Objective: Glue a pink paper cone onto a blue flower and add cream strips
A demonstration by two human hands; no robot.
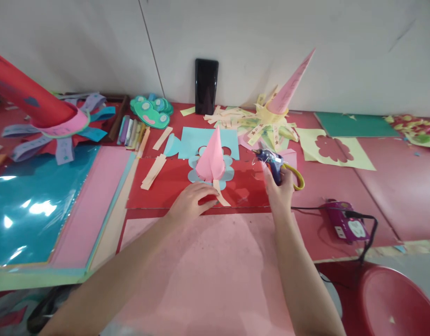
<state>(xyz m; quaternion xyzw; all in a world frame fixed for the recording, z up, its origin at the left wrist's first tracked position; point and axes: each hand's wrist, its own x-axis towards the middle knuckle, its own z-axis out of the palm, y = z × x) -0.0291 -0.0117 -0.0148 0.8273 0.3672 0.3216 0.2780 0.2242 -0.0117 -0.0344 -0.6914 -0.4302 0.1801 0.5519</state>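
One smooth pink paper cone (210, 163) stood on one scalloped pale-blue paper flower (229, 173), over a glossy red sheet (158, 196) on the tabletop (372, 186). From my distant seat I saw the left hand (190, 201) with its fingertips at one flat peach strip (222, 200) by the cone's foot; whether that grip pinched it, I couldn't tell. The right hand (280, 186) wrapped its grip around one dark-blue glue gun (272, 161). One slab-shaped phone (206, 86) leaned against the wall (271, 37).

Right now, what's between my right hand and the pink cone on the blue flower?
In the head view, from your right hand to the pink cone: red sheet, then petals of the blue flower. The hand holds a glue gun.
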